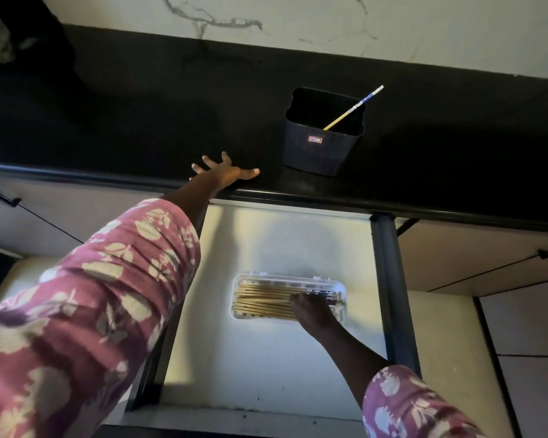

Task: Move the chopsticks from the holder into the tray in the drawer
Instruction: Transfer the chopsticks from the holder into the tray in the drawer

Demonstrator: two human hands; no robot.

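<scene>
A dark square holder (321, 147) stands on the black counter with one chopstick (353, 108) leaning in it, its blue-and-white end sticking out at the upper right. Below, the drawer (266, 358) is pulled out, and a white tray (244, 279) in it holds several pale wooden chopsticks (260, 300) lying side by side. My right hand (314, 312) rests on the right half of that pile, fingers curled down onto the chopsticks; whether it grips one I cannot tell. My left hand (223, 172) lies flat on the counter's front edge, fingers spread, left of the holder.
The black counter (140, 121) runs across the view under a white marbled wall (298, 20). A dark shape (19, 36) stands at the far left of the counter. Shut cabinet fronts with black handles (0, 197) flank the drawer. The drawer's dark side rail (393, 295) runs along its right.
</scene>
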